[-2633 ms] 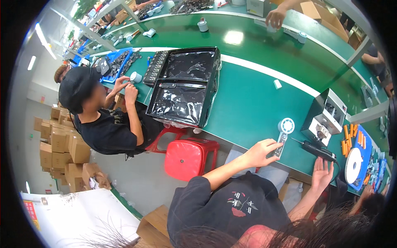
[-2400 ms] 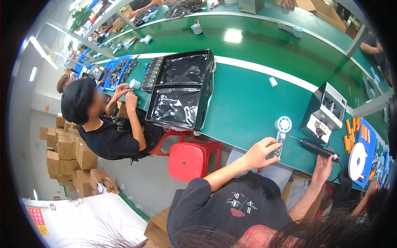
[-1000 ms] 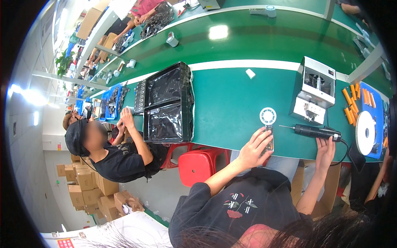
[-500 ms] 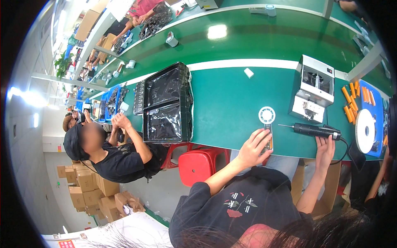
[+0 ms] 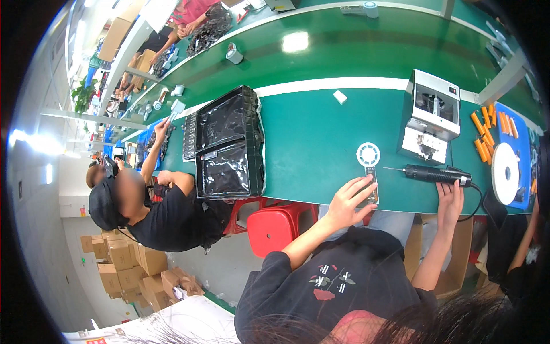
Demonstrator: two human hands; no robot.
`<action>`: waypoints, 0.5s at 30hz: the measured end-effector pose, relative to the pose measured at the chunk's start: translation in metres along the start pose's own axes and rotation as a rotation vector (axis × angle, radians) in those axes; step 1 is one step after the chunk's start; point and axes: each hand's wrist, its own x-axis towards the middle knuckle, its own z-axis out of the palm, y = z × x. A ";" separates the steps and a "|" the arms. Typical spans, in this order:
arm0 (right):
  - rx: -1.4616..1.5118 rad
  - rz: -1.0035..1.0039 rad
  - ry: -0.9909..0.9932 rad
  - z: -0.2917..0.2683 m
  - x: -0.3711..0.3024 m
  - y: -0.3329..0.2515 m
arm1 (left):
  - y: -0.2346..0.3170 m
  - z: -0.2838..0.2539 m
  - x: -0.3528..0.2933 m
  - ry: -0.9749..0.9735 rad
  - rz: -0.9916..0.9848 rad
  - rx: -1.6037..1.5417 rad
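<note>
A small white handheld fan (image 5: 368,154) lies on the green table, its round ringed head pointing away from me and its narrow handle showing an open circuit board (image 5: 372,197). Across that handle rest the fingers of my left hand (image 5: 348,202), with the thumb on the near side, closed on it. To the right, a black electric screwdriver (image 5: 438,174) lies level with its thin bit pointing left at the fan. My right hand (image 5: 450,200) has its fingers round the rear of the screwdriver, near the cord; some fingertips are hidden by the tool.
A white-and-grey machine (image 5: 431,117) stands behind the screwdriver. Orange cylinders (image 5: 484,135), a blue tray (image 5: 521,198) and a white reel (image 5: 505,174) are at right. A black partitioned box (image 5: 260,146) stands left, beside a co-worker (image 5: 163,212). A small white piece (image 5: 340,97) lies beyond the fan.
The co-worker at left has raised an arm toward the belt with a pale handheld object. My hands, the fan and the screwdriver keep their places; the view has shifted slightly.
</note>
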 end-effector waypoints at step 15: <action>0.028 -0.001 0.014 0.012 0.002 0.003 | -0.001 0.010 -0.008 0.037 -0.008 0.164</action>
